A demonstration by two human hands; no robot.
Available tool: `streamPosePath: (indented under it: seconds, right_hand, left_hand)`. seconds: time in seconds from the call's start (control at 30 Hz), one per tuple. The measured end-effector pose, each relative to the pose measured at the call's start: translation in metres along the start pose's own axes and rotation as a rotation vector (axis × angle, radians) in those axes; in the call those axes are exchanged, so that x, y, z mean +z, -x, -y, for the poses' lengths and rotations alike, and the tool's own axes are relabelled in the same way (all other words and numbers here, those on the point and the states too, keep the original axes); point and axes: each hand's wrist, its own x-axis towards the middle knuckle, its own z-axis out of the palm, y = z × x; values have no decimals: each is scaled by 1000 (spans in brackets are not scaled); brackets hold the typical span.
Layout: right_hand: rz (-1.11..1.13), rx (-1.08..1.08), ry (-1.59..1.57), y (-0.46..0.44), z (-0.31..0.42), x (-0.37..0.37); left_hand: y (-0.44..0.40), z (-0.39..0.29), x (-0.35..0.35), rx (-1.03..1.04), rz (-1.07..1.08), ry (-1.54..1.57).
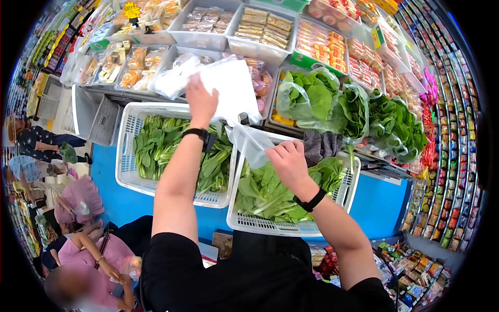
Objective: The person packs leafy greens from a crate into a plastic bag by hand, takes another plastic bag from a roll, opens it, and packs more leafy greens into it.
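My left hand [201, 101] rests on a pile of white plastic bags [228, 83], fingers stretched out and thumb apart. My right hand [289, 164] is closed on the edge of a thin, clear plastic bag [250, 144], which stretches back toward the white pile. Under my left forearm is a white basket [123, 156] of leafy greens with pale stems [161, 143]. Below my right hand, a second white basket [260, 224] holds broad-leaf greens [267, 192]. A dark grey cloth [319, 146] lies at that basket's far edge.
Bagged leafy greens [314, 96] stand beyond my right hand. Plastic bins of packaged snacks [261, 30] line the back. An upright grey crate [104, 122] stands left of the baskets. Several people are at the left, one in a pink top [73, 252]. Packaged goods fill shelves [452, 156] at right.
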Motion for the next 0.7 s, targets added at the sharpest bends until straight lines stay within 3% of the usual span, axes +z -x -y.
streamPosePath:
  seconds: [0.03,0.07,0.13,0.17,0.23,0.53,0.6,0.63,0.67,0.7]
  right_hand:
    - [5,10,0,1,2,-1]
    - [9,11,-17,0,3,-3]
    - [15,3,-42,-1,10,-5]
    - [17,-9,-45,-2,12,-5]
    - [26,-30,-47,-5,16,-8]
    - [-21,39,-91,-6,31,-68]
    - [-100,238,-306,5,28,-87]
    - [-114,333,-377,14,24,-98]
    - [-116,347,-365,27,18,-104]
    - [-128,678,-645,46,13,-107]
  left_hand:
    - [1,-20,-19,26,390,155]
    - [11,-15,4,281,523,232]
    - [36,-29,21,251,693,1]
    - [36,-30,24,244,691,-3]
    - [33,-32,32,93,920,16]
    - [36,-36,45,107,925,-39]
    - [38,-48,43,48,797,-2]
    - [41,-60,34,87,613,48]
    - [43,-70,25,101,618,59]
    - [41,-88,-5,-5,755,383]
